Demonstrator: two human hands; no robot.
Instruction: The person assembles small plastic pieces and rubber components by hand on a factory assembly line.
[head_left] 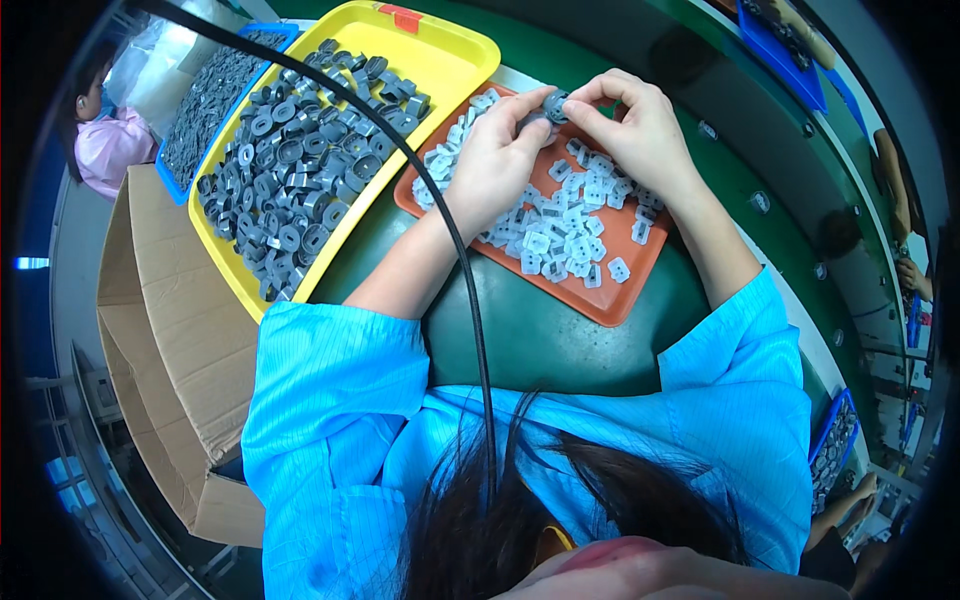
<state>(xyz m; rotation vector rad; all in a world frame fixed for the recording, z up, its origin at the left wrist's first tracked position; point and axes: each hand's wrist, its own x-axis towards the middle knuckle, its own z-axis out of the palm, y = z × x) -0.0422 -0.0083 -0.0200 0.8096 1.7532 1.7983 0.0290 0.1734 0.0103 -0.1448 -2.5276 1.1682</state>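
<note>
Grey round part [556,106] sits between the fingertips of the left grip [497,155] and the right grip [640,125], both closed on it. Beneath the grips, an orange tray [632,277] carries whitish pieces [576,243]. Left of the grips, a yellow tray [455,50] carries dark grey parts [290,150]. Green counter [540,350] supports the orange tray.

Pieces [537,243] in tray [618,303], second tray [445,52] left, carton [200,330] farther left, seemingly lower
</note>
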